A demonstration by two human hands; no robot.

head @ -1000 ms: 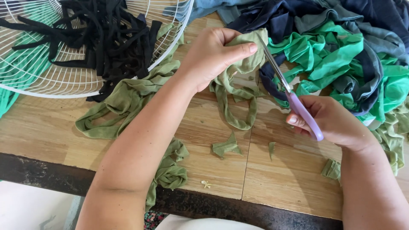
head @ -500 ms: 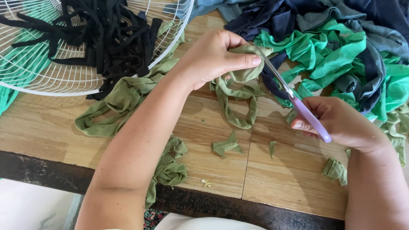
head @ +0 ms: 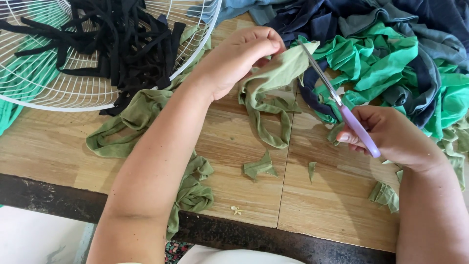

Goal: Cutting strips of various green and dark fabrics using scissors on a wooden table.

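Note:
My left hand (head: 242, 58) pinches the end of an olive-green cloth strip (head: 266, 105), holding it up over the wooden table (head: 332, 205). The strip loops down onto the wood below the hand. My right hand (head: 391, 137) grips scissors with purple handles (head: 342, 110). Their blades point up and left, with the tips at the edge of the raised cloth end.
A white wire fan guard (head: 97, 93) at the top left holds black cloth strips (head: 112, 39). More olive strips (head: 137, 117) trail toward the table's front edge. Small olive offcuts (head: 259, 168) lie on the wood. A heap of bright green and navy fabric (head: 391, 63) fills the top right.
The scissor blades have come up to the held end of the olive strip. My left hand has raised and spread that end slightly.

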